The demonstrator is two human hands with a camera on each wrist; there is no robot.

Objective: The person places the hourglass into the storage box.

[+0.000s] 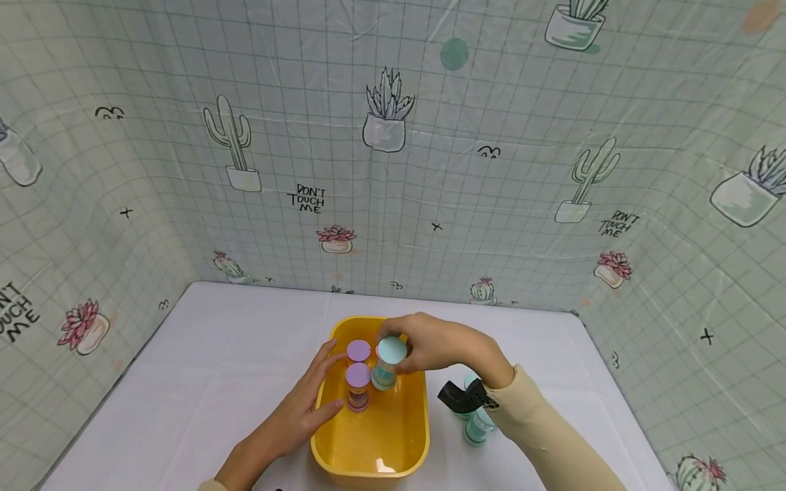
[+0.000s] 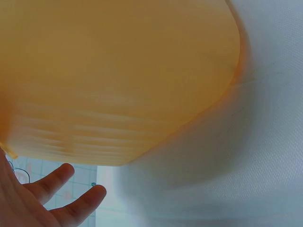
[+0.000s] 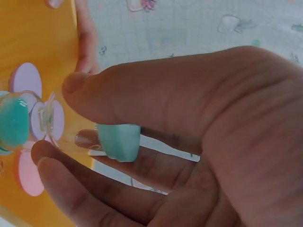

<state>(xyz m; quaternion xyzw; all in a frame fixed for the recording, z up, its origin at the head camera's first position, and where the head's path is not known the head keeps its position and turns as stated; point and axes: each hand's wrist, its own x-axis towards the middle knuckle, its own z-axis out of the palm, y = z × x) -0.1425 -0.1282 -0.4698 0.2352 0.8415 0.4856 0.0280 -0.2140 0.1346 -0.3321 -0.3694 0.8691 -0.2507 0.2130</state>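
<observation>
My right hand (image 1: 439, 344) grips a teal-capped hourglass (image 1: 384, 375) inside the yellow bin (image 1: 368, 443), holding it near its upper end. Teal sand shows through its clear glass in the right wrist view. Beside it, two purple-capped hourglasses (image 1: 358, 376) stand upright in the bin. A pink cap (image 3: 31, 172) shows next to them in the right wrist view, mostly covered in the head view. At the bin's left rim rests my left hand (image 1: 297, 412), its fingers spread and thumb reaching over the edge. The left wrist view shows two fingertips (image 2: 97, 193) beside the bin's outer wall.
More teal hourglasses (image 1: 476, 428) stand on the white table (image 1: 245, 354) to the right of the bin, partly hidden by my right forearm and a black wrist strap (image 1: 460, 397). A cactus-print cloth (image 1: 430, 191) surrounds the table at the back and sides.
</observation>
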